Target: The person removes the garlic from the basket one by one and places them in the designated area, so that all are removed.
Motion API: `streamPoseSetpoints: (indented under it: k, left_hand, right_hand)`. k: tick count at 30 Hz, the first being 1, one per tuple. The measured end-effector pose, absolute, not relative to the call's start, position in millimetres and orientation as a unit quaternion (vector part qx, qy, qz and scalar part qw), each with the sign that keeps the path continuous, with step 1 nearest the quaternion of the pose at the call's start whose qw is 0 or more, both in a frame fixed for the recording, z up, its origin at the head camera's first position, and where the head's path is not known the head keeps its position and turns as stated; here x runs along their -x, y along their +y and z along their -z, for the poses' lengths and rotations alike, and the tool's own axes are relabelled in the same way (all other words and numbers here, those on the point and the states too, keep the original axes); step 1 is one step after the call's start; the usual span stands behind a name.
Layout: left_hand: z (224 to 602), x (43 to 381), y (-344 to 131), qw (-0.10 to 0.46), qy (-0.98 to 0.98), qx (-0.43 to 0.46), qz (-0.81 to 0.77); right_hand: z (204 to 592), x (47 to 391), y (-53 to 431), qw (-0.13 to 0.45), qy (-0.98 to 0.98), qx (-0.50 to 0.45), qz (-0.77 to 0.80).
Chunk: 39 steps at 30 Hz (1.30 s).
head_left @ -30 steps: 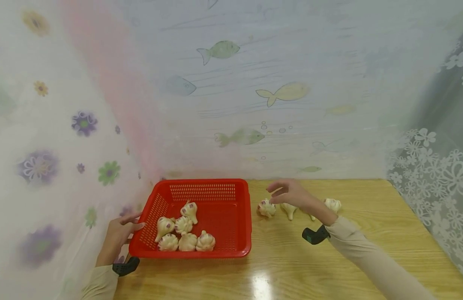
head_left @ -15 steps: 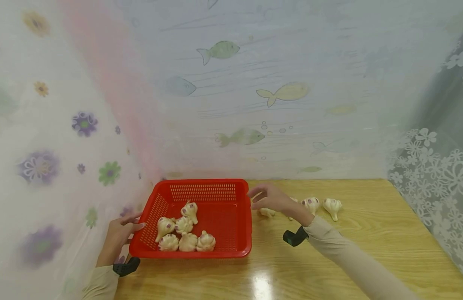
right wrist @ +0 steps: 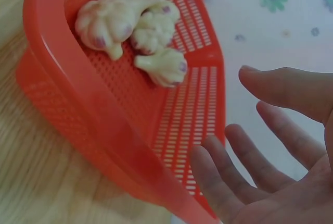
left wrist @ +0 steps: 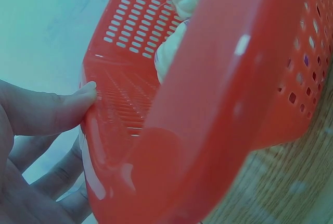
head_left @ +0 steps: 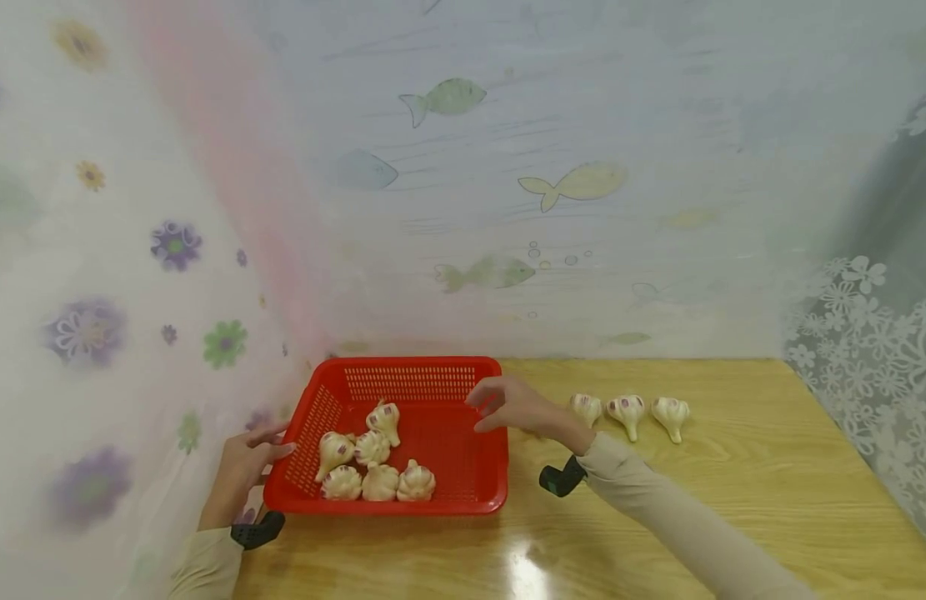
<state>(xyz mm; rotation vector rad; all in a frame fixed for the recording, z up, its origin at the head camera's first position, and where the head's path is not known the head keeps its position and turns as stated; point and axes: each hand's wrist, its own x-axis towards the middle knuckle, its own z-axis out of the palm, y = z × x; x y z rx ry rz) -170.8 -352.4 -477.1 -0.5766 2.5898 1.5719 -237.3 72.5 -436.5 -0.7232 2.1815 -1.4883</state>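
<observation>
A red plastic basket (head_left: 463,505) with slotted walls stands on the table, holding several garlic bulbs (head_left: 380,482) at its left and near side. My left hand (head_left: 241,467) grips the basket's left rim; in the left wrist view the thumb (left wrist: 57,110) lies over the rim and the other fingers are outside. Above the basket's right rim reaches my right hand (head_left: 517,408), fingers apart and loosely bent. In the right wrist view nothing lies between its thumb and fingers (right wrist: 250,156). Right of that hand, a row of garlic bulbs (head_left: 626,414) lies on the table.
The wooden table (head_left: 703,500) runs up to a fabric backdrop (head_left: 463,208) printed with fish. A flowered sheet (head_left: 132,375) stands close on the left, and a lace-patterned curtain (head_left: 868,325) borders the right side.
My right hand has moved left from over the garlic row to above the basket's right rim, uncovering the bulbs on the right. My left hand keeps its grip on the basket.
</observation>
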Motion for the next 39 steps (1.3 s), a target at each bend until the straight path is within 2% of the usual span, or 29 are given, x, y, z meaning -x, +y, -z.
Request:
streamPoseSetpoints:
  k: [21, 30, 39]
  left_hand:
    - [478.9, 172.1, -352.4, 0.028, 0.838, 0.196, -0.508]
    - [480.1, 173.5, -353.7, 0.023, 0.831, 0.202, -0.517]
    - [476.8, 172.0, -352.5, 0.024, 0.833, 0.193, -0.518]
  right_hand:
    - [447.9, 242.0, 30.7, 0.22, 0.783, 0.284, 0.507]
    - [460.3, 244.6, 10.1, 0.265, 0.759, 0.341, 0.487]
    - [473.1, 246.9, -15.2, 0.294, 0.722, 0.44, 0.445]
